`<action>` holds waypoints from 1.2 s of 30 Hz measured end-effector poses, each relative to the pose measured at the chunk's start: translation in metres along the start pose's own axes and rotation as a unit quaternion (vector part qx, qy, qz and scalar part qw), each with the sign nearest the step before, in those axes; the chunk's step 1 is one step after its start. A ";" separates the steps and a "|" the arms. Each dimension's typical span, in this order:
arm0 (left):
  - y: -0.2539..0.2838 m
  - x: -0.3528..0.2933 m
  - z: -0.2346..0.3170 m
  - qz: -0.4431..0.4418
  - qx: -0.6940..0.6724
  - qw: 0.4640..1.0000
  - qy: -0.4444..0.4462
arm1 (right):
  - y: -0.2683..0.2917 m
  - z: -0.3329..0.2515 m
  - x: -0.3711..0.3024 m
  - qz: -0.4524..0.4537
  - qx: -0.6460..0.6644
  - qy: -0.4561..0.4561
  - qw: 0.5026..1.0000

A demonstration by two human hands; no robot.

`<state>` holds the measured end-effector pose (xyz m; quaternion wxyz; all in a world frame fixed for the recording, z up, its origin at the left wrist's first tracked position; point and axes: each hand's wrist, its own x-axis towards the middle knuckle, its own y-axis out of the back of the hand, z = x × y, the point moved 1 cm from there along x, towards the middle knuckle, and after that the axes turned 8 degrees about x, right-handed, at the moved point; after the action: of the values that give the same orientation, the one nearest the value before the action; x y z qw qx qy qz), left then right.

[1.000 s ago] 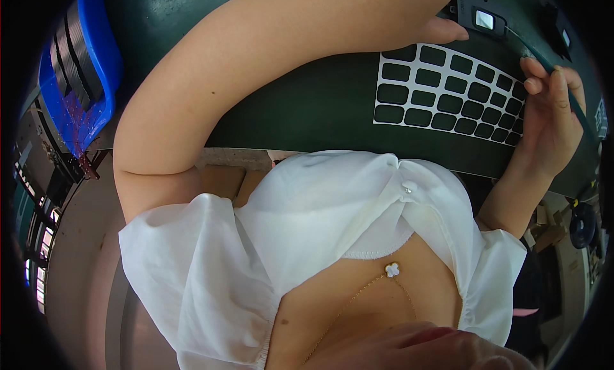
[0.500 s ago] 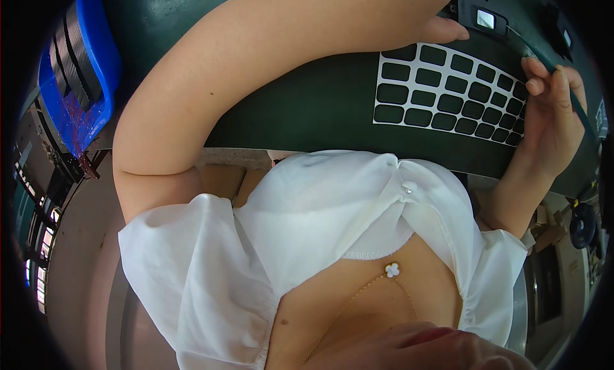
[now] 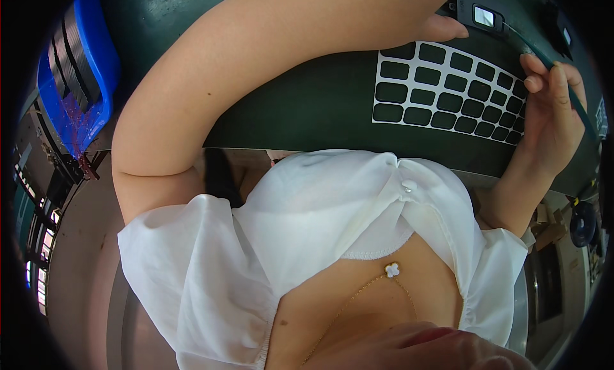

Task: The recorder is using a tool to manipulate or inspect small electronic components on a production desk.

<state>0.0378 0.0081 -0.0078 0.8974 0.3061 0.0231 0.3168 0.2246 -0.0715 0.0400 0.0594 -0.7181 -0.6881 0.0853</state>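
Dark green desk, smooth, with room to move along its near edge left of centre. Blue plastic bin by its left end, ribbed grey strips inside. Left hand: thumb straight, fingers mostly cut off, grip can't be told. White sheet, rounded cut-outs, toward the near edge. Beyond it, black boxy device. Right hand pinches slim green tool, thin tip at device's right end.

We are seeing a matt black plastic-looking device framing a glossy window, and a smooth, green-handled pointed tool. We are finding the perforated sheet paper-like, the tabletop smooth, the blue bin glossy plastic, the blouse soft, creasing cloth.
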 end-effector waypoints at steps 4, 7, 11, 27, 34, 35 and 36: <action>0.001 0.001 0.001 -0.017 0.009 1.000 0.008 | 0.002 0.000 0.000 0.008 -0.009 0.002 1.000; 0.005 0.000 0.004 -0.051 0.034 0.998 0.033 | -0.002 -0.001 0.000 0.012 -0.016 0.002 1.000; 0.007 0.001 0.007 -0.098 0.062 0.991 0.060 | -0.001 -0.003 0.000 0.017 -0.021 -0.002 1.000; -0.006 -0.003 -0.010 -0.006 0.138 0.983 -0.118 | -0.004 -0.002 -0.004 0.051 -0.005 -0.029 0.998; -0.003 -0.004 -0.008 0.078 0.195 0.955 -0.211 | -0.006 -0.001 -0.004 0.052 -0.012 -0.029 0.998; -0.003 -0.005 -0.007 0.090 0.202 0.949 -0.224 | -0.006 0.000 -0.004 0.053 -0.012 -0.029 0.998; -0.002 -0.005 -0.007 0.102 0.210 0.943 -0.238 | -0.006 0.000 -0.005 0.054 -0.011 -0.029 0.998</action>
<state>0.0333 0.0076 -0.0158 0.7550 0.5546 -0.1564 0.3129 0.2187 -0.0758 0.0414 0.0268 -0.7521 -0.6507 0.1009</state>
